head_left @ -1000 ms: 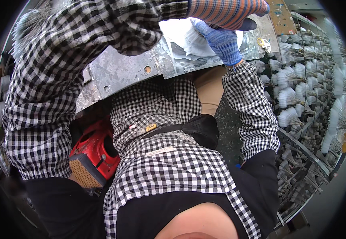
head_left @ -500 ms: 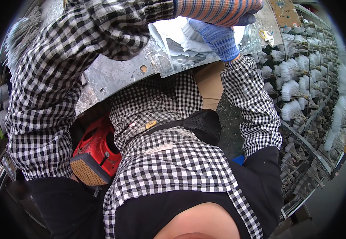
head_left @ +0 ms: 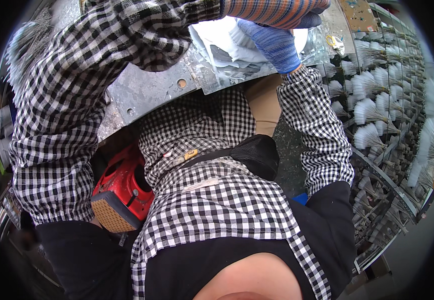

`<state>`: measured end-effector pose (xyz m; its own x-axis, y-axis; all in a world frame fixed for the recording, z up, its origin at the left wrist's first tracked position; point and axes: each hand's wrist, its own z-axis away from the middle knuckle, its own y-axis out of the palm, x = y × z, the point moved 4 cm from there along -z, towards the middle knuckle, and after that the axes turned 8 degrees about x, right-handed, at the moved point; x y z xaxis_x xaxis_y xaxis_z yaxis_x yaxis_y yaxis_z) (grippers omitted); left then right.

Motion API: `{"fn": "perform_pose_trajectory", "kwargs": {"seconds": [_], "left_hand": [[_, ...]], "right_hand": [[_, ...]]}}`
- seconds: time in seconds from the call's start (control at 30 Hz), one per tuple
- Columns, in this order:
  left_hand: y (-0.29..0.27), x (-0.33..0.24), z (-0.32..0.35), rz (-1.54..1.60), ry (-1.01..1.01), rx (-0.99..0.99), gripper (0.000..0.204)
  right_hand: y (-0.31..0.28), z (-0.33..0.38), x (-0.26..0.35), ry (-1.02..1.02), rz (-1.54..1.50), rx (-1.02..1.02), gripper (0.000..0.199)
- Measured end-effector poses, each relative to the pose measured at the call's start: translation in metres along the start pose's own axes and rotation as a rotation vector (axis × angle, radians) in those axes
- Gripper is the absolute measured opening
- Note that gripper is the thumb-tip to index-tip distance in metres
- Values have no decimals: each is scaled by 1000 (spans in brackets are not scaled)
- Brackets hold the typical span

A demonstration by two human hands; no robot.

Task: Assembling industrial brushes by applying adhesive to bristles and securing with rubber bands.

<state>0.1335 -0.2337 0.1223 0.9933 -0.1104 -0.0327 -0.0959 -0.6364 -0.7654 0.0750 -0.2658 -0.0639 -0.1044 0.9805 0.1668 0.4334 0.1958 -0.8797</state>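
At the top edge, my left hand (head_left: 274, 12), in an orange and blue-grey striped knit glove, reaches across to the right. Its fingers look curled in, and anything inside them is out of sight. Just beneath it is my right hand (head_left: 273, 46) in a blue knit glove, angled up and left. Its fingertips are partly covered by the left hand, so its grip cannot be made out. Overlapping thin white pieces (head_left: 222, 42) lie on the worktop close to the right hand's fingers. Clear, shiny sheeting (head_left: 242, 75) spreads around them at the worktop's front edge.
The grey metal worktop (head_left: 149, 90) has round holes. Racks at right hold several white feathery bundles (head_left: 369, 110) on thin stems; a similar bunch (head_left: 24, 55) stands at far left. A red plastic stool-like object (head_left: 122, 170) is below. A small white-yellow item (head_left: 336, 45) lies at right.
Both hands stay almost in place, the right one shifting very slightly upward. The whole view has moved a little. The white pieces remain beside the right hand.
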Motion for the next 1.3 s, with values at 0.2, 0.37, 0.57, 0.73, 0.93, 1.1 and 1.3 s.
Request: {"fn": "perform_pose_trajectory", "kwargs": {"seconds": [0.2,0.37,0.57,0.73,0.93,1.1,1.3], "left_hand": [[14,16,5,142,167,340,18],[-2,15,-1,241,158,450,15],[-24,15,-8,178,210,575,15],[-22,14,-8,219,217,564,15],[-22,14,-7,173,209,594,14],[-31,9,-7,149,204,618,15],[-70,14,3,386,-36,403,41]], "right_hand": [[-4,-2,4,22,-80,24,48],[-12,-10,5,340,-532,194,50],[11,-1,-14,231,-391,154,52],[62,23,-41,-103,171,-17,62],[48,17,-31,122,-219,227,70],[-2,-11,-2,259,-285,260,67],[-37,-29,23,264,-117,138,44]]}}
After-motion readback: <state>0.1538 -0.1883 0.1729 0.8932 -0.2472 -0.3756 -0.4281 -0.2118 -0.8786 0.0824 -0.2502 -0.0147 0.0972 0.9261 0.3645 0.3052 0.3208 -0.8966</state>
